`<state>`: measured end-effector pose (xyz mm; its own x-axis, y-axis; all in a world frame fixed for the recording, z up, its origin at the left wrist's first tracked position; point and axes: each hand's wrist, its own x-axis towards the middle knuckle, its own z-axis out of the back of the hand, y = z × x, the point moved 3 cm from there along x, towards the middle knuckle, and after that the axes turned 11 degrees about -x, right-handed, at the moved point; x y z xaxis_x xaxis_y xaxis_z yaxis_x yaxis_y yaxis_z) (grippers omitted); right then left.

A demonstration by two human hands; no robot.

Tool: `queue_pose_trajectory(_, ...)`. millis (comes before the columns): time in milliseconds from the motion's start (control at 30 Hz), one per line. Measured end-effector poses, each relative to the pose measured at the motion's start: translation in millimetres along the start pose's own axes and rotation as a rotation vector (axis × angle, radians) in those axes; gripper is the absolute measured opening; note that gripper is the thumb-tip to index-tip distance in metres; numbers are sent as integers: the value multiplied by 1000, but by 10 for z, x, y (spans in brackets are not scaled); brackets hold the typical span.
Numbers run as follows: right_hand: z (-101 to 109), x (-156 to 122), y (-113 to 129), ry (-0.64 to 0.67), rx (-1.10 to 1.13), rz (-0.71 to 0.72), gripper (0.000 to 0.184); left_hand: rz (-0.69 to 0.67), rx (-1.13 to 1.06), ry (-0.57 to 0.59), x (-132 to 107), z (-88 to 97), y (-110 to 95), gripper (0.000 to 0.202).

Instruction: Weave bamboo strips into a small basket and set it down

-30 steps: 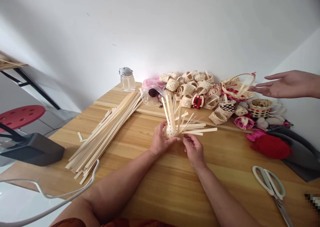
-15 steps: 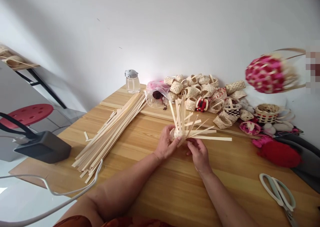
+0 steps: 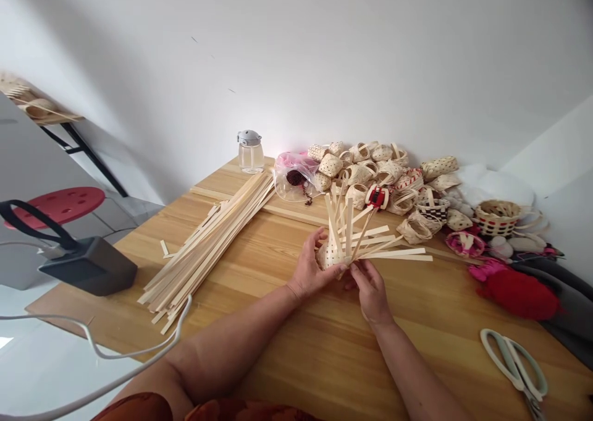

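My left hand (image 3: 309, 271) is closed around the woven base of a small unfinished bamboo basket (image 3: 330, 255), held just above the wooden table (image 3: 287, 353). Loose strips (image 3: 393, 254) fan up and to the right from that base. My right hand (image 3: 369, 287) pinches the strips at the base's right side, fingers pressed together. Both forearms reach in from the bottom of the view.
A bundle of long bamboo strips (image 3: 213, 238) lies to the left. Several finished mini baskets (image 3: 370, 167) are heaped along the wall, beside a plastic bag (image 3: 294, 180) and a small jar (image 3: 250, 151). Scissors (image 3: 514, 362), red yarn (image 3: 519, 292), a dark device (image 3: 86, 265) with cable.
Another person's hand at the right lifted a pink-and-cane basket away and is now out of view. My hands have turned the unfinished basket slightly; the camera tilted a little.
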<state>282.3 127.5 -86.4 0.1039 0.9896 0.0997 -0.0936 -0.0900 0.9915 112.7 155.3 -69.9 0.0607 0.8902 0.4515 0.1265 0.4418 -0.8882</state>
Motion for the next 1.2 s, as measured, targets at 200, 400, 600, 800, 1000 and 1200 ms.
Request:
queue_pose_trajectory(200, 11, 1, -10, -24, -23, -23, 35, -3, 60, 23, 5, 13, -29, 85)
queue_pose_trajectory(400, 28, 4, -64, -39, -39, -38, 37, -1, -69, 64, -5, -16, 31, 88)
queue_pose_trajectory(600, 23, 9, -77, -38, -45, -36, 38, 6, -13, 26, 4, -3, 112, 109)
queue_pose_trajectory(800, 54, -4, -140, -82, -52, -52, 31, 63, 42, 109, 24, -11, 67, 91)
queue_pose_trajectory(1000, 34, -27, -9, -75, -85, 81, 36, 161, -273, 54, -21, -75, 161, 86)
queue_pose_trajectory(1200, 12, -78, 166, -149, -83, -16, 41, 158, -313, 38, 2, -92, 35, 90)
